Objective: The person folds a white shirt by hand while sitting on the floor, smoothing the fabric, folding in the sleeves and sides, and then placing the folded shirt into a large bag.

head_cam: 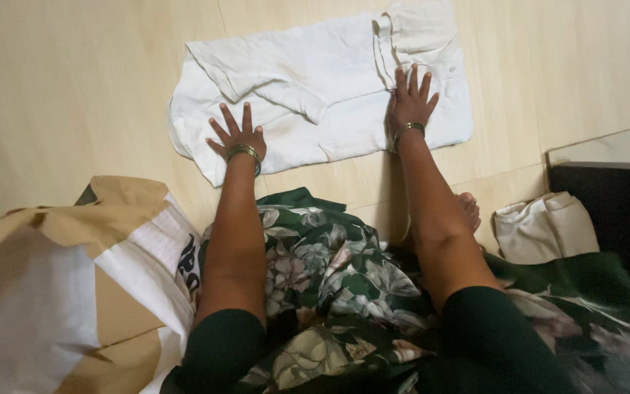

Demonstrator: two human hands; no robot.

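The white garment [315, 95] lies spread flat on the pale wooden floor [74, 87], partly folded, with one sleeve turned in across its middle and a buttoned placket bunched near its upper right edge. At the far left, on the floor beside the seated person, sits a tan and white paper bag [67, 284], crumpled and lying on its side, well apart from the garment. Next comes the left hand [236, 138], pressed palm down on the lower left corner of the garment, its fingers [224, 117] spread open and flat, gripping nothing. Metal bangles ring that wrist, and the bare forearm runs back to a dark green sleeve. Between the two arms, the person's lap is covered by a dark green skirt with a pale floral print [329, 277], which pools on the floor just short of the garment's near edge. Further right, the right hand [411, 102] rests palm down on the right part of the garment, just below the bunched placket, fingers [413, 76] splayed open and pressing the cloth flat. This wrist also wears bangles. Just behind the right forearm a bare foot [469, 208] peeks out on the floor. To the right of it lies a folded cream cloth [545, 226], beside a dark piece of furniture [614, 219] at the frame's right edge.
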